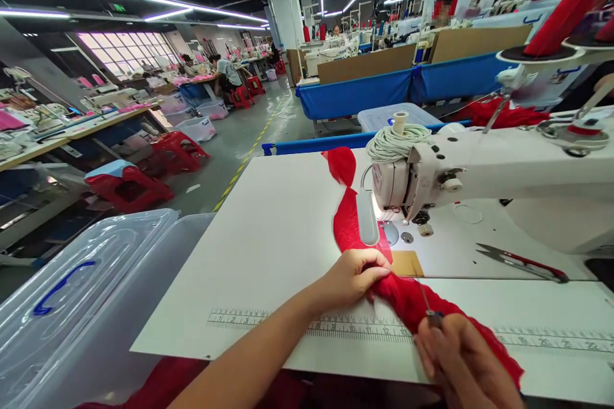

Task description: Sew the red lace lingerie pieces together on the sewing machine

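A strip of red fabric (346,220) runs from the far side of the white table, past the sewing machine's needle area, and down toward the near right. My left hand (352,278) pinches it between thumb and fingers just in front of the machine (398,182). In my right hand (460,358), closed, is an awl-like tool (434,317) with a thin metal shaft. Its shaft points up over the fabric; whether the tip touches the cloth I cannot tell. Part of the handle is hidden by my fingers.
Thread snips (522,262) lie right of the machine's foot. A ruler scale (355,327) runs along the table's near edge. Lidded plastic bins (96,268) stand at the left. Red thread cones (568,9) rise at the right; other people sit at machines further back.
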A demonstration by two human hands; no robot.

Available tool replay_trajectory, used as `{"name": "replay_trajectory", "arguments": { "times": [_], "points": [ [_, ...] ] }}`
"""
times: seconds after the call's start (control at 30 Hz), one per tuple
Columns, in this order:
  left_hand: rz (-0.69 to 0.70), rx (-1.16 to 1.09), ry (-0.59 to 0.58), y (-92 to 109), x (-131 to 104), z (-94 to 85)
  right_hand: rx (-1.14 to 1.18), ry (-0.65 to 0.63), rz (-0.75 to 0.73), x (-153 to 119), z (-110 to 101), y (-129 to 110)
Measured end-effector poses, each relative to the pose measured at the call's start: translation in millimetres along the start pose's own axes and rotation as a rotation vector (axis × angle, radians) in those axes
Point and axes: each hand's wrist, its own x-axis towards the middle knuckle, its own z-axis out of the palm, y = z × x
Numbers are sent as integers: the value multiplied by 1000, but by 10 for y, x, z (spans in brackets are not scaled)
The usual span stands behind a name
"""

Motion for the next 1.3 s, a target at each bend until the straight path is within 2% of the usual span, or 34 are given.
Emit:
{"name": "replay_trajectory", "arguments": {
  "times": [0.07, 0.13, 0.3, 0.4, 0.5, 0.6, 0.7, 0.8, 0.9, 1.1, 1.2, 1.3],
  "points": [
    [-19, -12, -33, 26, -17, -31, -11, 109, 58, 137, 151, -111],
    [-30, -27, -72, 60, -34, -61, -97, 187, 54, 308, 143, -136],
    [-13, -131, -116, 111, -44, -56, -305, 45, -60, 578, -35, 19],
    [-48, -190, -68, 91, -34, -11, -331, 77, -75, 579, 1, 22],
    [-79, -235, -7, 61, -26, 22, -347, 169, -84, 522, 68, -62],
    [-90, -254, 42, 44, -18, 31, -396, 249, -223, 440, 78, -142],
    [-103, -275, 57, 36, -7, 30, -472, 170, -390, 361, 61, -160],
    [-114, -310, 56, 32, -3, 32, -533, 30, -455, 334, 76, -109],
    [-127, -343, 54, 40, -12, 34, -587, 26, -457, 368, 118, -30],
    [-163, -322, 44, 71, -23, 35, -640, 136, -485, 500, 185, -9],
    [-123, -292, 85, 84, -20, 27, -563, 165, -436, 515, 176, -50],
    [-94, -274, 118, 93, -19, 14, -473, 133, -405, 447, 154, -74]
  ]
}}
